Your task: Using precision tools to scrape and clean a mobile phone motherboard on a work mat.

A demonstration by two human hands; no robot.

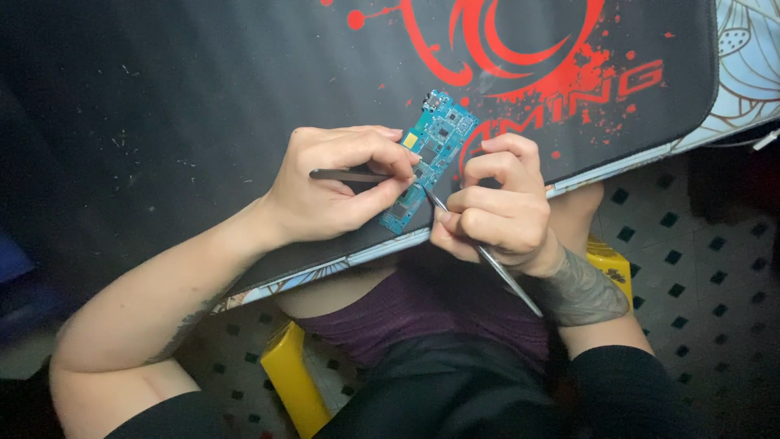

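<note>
Hands meet over a narrow blue-green circuit board [429, 158] at the near edge of the bench, both closed around slim metal tools. Nearest the body, the right hand [491, 207] is curled tightly on a thin silver probe [487, 256], whose free end trails back toward the forearm and whose tip runs up and left to touch the board around its middle. Just beyond and to the left, the left hand [337, 183] pinches a dark, pencil-like tool [349, 175] between thumb and fingers, the shaft lying almost level and its working end hidden behind the fingertips where they rest on the board's left edge.

Between the two hands, the board lies at a slant: its long axis climbs from the lower end, by the bench edge, up and to the right toward its far end, which carries a small dark connector. A square yellow patch sits near the left fingertips. Both hands touch or crowd the board's lower half; its upper half lies bare, the right hand's knuckles just beside it.

Beneath it all spreads a black desk mat [162, 97] with a red splatter design, laid over a pale patterned cover [747, 65]. Below the bench edge, the person sits on a yellow stool [292, 374] above a dark floor dotted with green tiles.
</note>
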